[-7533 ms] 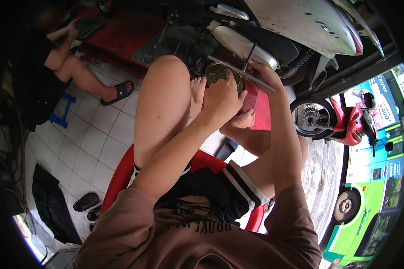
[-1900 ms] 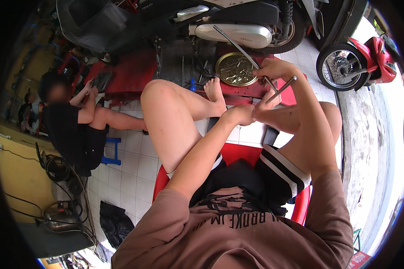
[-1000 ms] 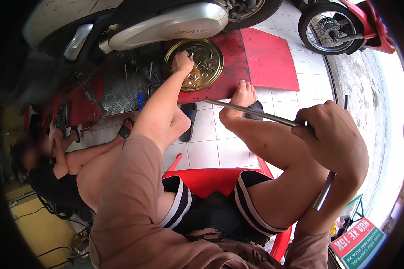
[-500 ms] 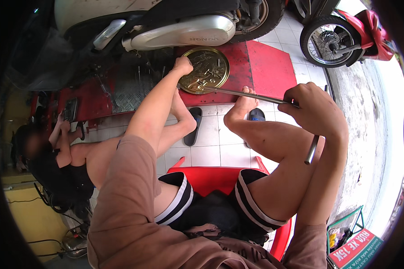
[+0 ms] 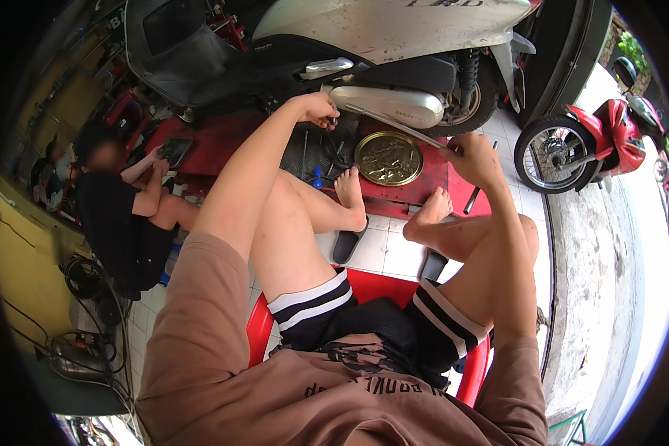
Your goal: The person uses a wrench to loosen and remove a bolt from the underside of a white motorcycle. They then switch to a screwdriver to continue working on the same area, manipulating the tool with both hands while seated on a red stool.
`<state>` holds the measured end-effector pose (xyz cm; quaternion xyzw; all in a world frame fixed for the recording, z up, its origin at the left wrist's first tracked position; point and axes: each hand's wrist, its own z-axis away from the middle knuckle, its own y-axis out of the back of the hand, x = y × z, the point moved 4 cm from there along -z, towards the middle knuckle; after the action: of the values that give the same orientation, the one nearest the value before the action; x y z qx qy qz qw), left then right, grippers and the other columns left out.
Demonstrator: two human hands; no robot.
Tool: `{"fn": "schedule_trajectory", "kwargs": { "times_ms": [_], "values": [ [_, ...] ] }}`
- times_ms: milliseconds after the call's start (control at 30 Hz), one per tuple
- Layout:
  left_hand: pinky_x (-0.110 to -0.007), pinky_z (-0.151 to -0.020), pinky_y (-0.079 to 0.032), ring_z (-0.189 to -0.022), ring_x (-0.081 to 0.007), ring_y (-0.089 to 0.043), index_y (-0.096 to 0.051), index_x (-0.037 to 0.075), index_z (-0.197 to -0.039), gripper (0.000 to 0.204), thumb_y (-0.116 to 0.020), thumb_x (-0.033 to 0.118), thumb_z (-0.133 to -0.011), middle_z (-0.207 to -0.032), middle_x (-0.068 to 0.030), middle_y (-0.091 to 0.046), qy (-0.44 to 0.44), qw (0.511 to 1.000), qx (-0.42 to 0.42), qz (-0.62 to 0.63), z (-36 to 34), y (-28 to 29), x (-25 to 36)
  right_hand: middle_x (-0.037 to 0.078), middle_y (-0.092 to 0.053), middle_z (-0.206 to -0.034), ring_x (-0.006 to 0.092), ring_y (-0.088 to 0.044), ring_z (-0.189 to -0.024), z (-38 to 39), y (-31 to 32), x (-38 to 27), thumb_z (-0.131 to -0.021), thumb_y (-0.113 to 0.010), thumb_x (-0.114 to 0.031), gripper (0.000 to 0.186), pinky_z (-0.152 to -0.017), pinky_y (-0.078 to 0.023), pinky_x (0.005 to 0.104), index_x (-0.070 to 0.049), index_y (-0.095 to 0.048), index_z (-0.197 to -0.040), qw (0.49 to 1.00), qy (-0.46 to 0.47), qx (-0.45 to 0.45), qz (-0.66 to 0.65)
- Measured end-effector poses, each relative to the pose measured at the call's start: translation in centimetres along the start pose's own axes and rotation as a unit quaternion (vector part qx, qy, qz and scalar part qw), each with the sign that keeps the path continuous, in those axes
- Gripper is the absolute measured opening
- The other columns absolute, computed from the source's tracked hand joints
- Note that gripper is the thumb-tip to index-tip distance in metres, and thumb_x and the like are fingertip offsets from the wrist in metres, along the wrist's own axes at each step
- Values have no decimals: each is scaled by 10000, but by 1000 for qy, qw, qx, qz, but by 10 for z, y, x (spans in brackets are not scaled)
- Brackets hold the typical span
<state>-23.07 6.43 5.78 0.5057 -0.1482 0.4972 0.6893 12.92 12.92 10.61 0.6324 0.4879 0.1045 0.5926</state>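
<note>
My left hand (image 5: 317,110) reaches forward to the scooter's (image 5: 394,44) underside, beside the silver engine cover (image 5: 386,105), fingers curled on a small part I cannot make out. My right hand (image 5: 472,158) grips the near end of a long metal rod (image 5: 394,125) that slants up-left toward the engine cover, plus a second short dark tool (image 5: 472,201) hanging below the fist. A round brass tray (image 5: 389,158) with several small parts lies on the red lift platform (image 5: 424,195) between my hands. My bare feet rest on the platform edge.
I sit on a red plastic stool (image 5: 364,286). Another person (image 5: 126,208) in black sits on the floor at left by the platform. A red motorbike (image 5: 587,145) is parked at right. Black sandals (image 5: 347,244) lie on the white tiles. Cables and gear lie at lower left.
My left hand has left the brass tray and moved up-left to the scooter's underside. My right hand still holds the rod, its far end now against the engine cover. My view shifted.
</note>
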Motion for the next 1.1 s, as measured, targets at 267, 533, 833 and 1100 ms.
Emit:
{"fn": "schedule_trajectory", "kwargs": {
  "times_ms": [267, 533, 833, 1100],
  "values": [
    [-252, -688, -509, -744, -150, -584, -613, 6, -911, 85, -563, 75, -910, -860, -62, -612, -87, 903, 152, 391, 3, 23, -45, 194, -666, -758, 309, -663, -727, 9, -55, -17, -781, -678, -287, 313, -678, -506, 370, -8, -700, -922, 992, -62, 3, -111],
    [-278, -770, -525, -872, -197, -634, -599, 1, -964, 122, -580, 108, -908, -954, -95, -625, -111, 903, 139, 391, 7, 20, -35, 184, -670, -747, 278, -667, -702, 9, -81, -17, -794, -668, -293, 314, -659, -500, 356, 3, -700, -894, 983, -104, 7, -151],
    [-276, -731, -523, -840, -179, -655, -621, 39, -938, 142, -614, 174, -894, -936, -75, -661, -127, 910, 112, 378, 2, 15, -23, 173, -670, -741, 283, -664, -693, 10, -86, -18, -796, -661, -304, 310, -656, -498, 357, -12, -705, -894, 984, -97, 1, -151],
    [-282, -710, -542, -823, -203, -662, -614, 27, -924, 134, -632, 152, -879, -905, -75, -660, -107, 896, 102, 419, -2, 15, -26, 193, -656, -714, 297, -656, -664, 12, -86, -21, -790, -664, -292, 318, -635, -496, 363, 12, -696, -877, 985, -73, 19, -158]
  ]
}}
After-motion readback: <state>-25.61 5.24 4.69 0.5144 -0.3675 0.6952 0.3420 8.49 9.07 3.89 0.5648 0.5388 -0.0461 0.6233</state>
